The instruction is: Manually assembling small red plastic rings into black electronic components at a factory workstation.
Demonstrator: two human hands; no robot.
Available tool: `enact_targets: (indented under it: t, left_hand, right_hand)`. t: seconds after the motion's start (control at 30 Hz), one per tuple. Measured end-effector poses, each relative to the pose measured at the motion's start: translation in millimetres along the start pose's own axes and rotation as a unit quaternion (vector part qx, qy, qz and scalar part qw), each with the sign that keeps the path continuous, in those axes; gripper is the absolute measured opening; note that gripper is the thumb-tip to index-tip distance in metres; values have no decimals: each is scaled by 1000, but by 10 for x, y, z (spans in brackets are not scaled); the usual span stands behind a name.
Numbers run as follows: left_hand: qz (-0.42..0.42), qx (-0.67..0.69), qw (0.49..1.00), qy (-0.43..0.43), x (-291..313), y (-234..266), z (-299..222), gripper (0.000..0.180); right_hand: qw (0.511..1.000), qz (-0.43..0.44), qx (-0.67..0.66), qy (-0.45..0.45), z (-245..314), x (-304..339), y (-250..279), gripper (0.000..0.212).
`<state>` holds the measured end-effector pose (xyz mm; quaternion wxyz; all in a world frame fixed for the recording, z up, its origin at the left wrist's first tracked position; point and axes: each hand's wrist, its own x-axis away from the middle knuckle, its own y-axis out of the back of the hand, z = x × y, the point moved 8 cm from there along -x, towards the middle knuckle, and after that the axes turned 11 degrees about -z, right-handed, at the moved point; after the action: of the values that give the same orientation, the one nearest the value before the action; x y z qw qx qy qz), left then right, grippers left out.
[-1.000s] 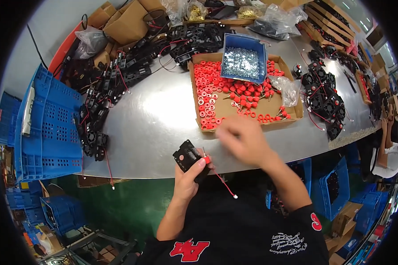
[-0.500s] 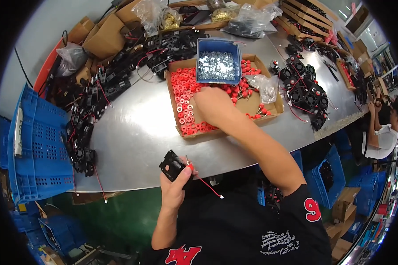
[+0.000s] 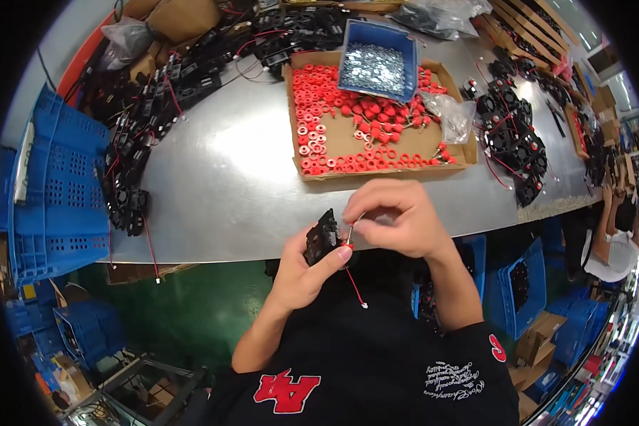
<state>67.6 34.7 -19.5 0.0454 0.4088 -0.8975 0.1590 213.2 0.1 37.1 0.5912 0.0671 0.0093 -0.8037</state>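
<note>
My left hand (image 3: 299, 275) is closed round a black plastic fan part (image 3: 322, 240), held tilted above the near table edge. The left thumb presses beside a red terminal post (image 3: 346, 248) on that part, and its metal stud points up. A red lead (image 3: 355, 284) with a white plug hangs below. Close beside it, my right hand (image 3: 405, 220) is pinched at the stud's upper end; whatever lies between the fingertips is too small to make out. Beyond my hands, a cardboard tray (image 3: 387, 175) holds red rings (image 3: 312, 99) and red terminal posts (image 3: 383, 117).
On the tray's far side rests a blue bin (image 3: 413, 46) of small metal pieces. Black fan parts with leads pile up at left (image 3: 128, 177) and right (image 3: 508, 128). A blue crate (image 3: 57, 192) stands at the left table edge. Another person (image 3: 614, 248) works at far right.
My right hand has come back from the tray to the terminal post in my left hand. The left hand has risen slightly rightward and turned the fan part more edge-on. The view has shifted.
</note>
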Motion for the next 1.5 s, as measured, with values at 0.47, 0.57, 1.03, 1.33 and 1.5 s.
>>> enact_targets:
  t: [0.47, 0.57, 1.03, 1.33, 1.5]
  left_hand:
    - [-70, 74, 993, 62, -90, -108, 150, 21]
    - [-64, 146, 980, 120, -112, -99, 204, 25]
    - [54, 49, 994, 83, -72, -266, 167, 69]
    - [71, 11, 986, 149, -6, -231, 192, 71]
    - [58, -42, 990, 123, -34, -205, 114, 49]
  right_hand:
    - [944, -160, -213, -193, -565, 528, -14, 27]
    - [960, -266, -60, -59, -379, 662, -8, 26]
    - [990, -88, 67, 87, 123, 476, 46, 30]
    - [992, -61, 61, 90, 53, 372, 87, 26]
    - [984, -131, 62, 100, -80, 399, 158, 22]
